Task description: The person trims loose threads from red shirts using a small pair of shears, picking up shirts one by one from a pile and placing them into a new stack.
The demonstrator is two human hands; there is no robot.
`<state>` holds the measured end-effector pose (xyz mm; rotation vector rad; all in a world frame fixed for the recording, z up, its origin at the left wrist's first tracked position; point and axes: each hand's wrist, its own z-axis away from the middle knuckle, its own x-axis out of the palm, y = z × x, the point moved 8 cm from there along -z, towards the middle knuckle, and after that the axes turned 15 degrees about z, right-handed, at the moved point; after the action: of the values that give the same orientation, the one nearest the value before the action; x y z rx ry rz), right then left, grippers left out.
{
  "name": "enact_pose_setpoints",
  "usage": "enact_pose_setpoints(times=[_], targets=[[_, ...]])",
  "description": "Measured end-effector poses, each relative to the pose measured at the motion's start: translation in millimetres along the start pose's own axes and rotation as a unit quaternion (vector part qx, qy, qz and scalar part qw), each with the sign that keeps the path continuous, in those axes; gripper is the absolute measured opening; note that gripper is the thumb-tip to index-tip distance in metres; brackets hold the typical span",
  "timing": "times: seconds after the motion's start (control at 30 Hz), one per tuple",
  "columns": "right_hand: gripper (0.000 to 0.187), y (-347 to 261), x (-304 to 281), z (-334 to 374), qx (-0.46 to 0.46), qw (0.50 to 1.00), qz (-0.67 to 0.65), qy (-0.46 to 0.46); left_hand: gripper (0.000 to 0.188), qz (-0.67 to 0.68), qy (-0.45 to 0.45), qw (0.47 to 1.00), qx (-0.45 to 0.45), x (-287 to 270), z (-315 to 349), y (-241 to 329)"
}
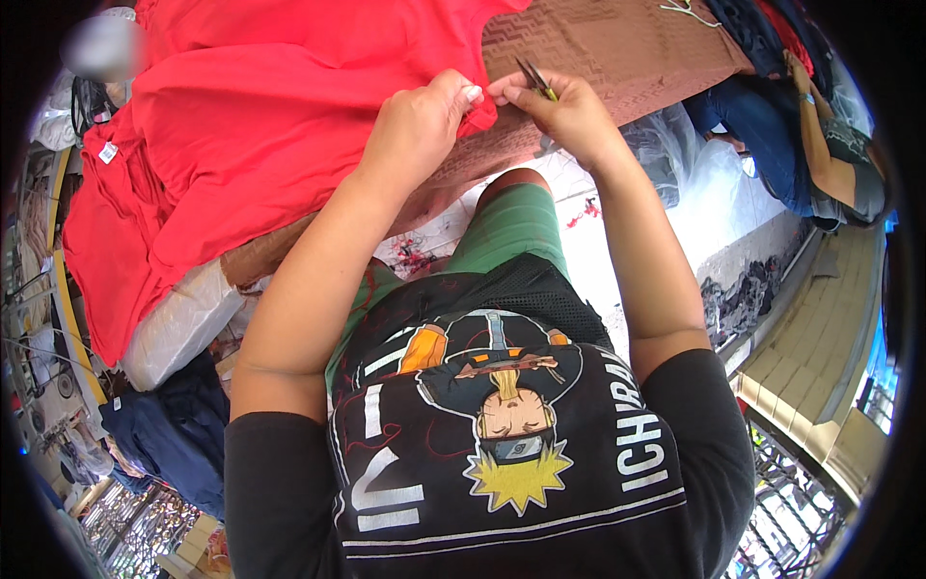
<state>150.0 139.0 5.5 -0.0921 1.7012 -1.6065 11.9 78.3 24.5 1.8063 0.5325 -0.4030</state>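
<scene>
A large red garment (241, 125) is spread over the brown-covered table, with a white tag on its left part. My left hand (420, 125) is closed, pinching the garment's right edge between thumb and fingers. Close beside that edge, my right hand (574, 116) is closed around small thread snips (537, 79) with dark blades and a yellowish handle. The blades point up and away from the garment. The thumb and forefinger of this hand also meet at the cloth's edge; whether they hold a thread is too small to tell.
Patterned brown cloth (598, 48) covers the table. Dark blue garments (174, 434) lie at the lower left. Another person (834, 164) sits at the far right, near dark and red cloth. Clear plastic (666, 159) lies beyond my right arm; red scraps (584, 212) litter the white floor.
</scene>
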Motion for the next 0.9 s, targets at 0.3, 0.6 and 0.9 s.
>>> enact_pose_setpoints(times=[0.3,0.6,0.9], targets=[[0.022,-10.9,6.6,11.7,-0.072,0.990,0.108,0.056,0.022,0.046,-0.002,0.997,-0.055,-2.0,-4.5,-5.6],[0.019,-2.3,7.7,8.2,-0.020,0.995,0.076,0.066,0.026,0.080,-0.014,0.996,-0.026,1.6,6.9,-0.7],[0.021,-22.5,2.9,15.4,-0.043,0.983,0.155,0.086,0.019,-0.046,0.052,0.993,0.097,-4.0,8.6,22.7]])
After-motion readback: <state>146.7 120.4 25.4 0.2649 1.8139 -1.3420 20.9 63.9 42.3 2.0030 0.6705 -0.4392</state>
